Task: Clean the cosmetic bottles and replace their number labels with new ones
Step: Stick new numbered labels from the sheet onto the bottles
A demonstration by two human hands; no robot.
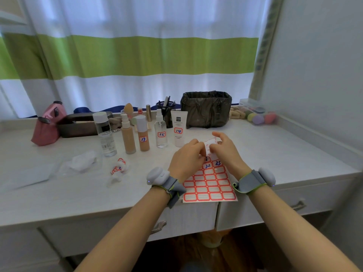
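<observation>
A sheet of red-bordered labels (209, 188) lies on the desk in front of me, its far end curled up. My left hand (186, 158) and my right hand (225, 150) both pinch that raised end, where a label (209, 143) is lifting off. Behind stand several bottles: a clear bottle with a white cap (105, 133), a beige pump bottle (127, 134), a beige bottle marked 17 (143, 134), a clear spray bottle marked 15 (161, 132) and a white tube marked 14 (178, 130).
Crumpled wipes with old red labels (117, 169) and a clear packet of pads (82, 163) lie at the left. A black-lined bin (206, 108), a pen cup (167, 107), a pink pouch (48, 124) and a dark tray (78, 124) line the back. The desk's front edge is close.
</observation>
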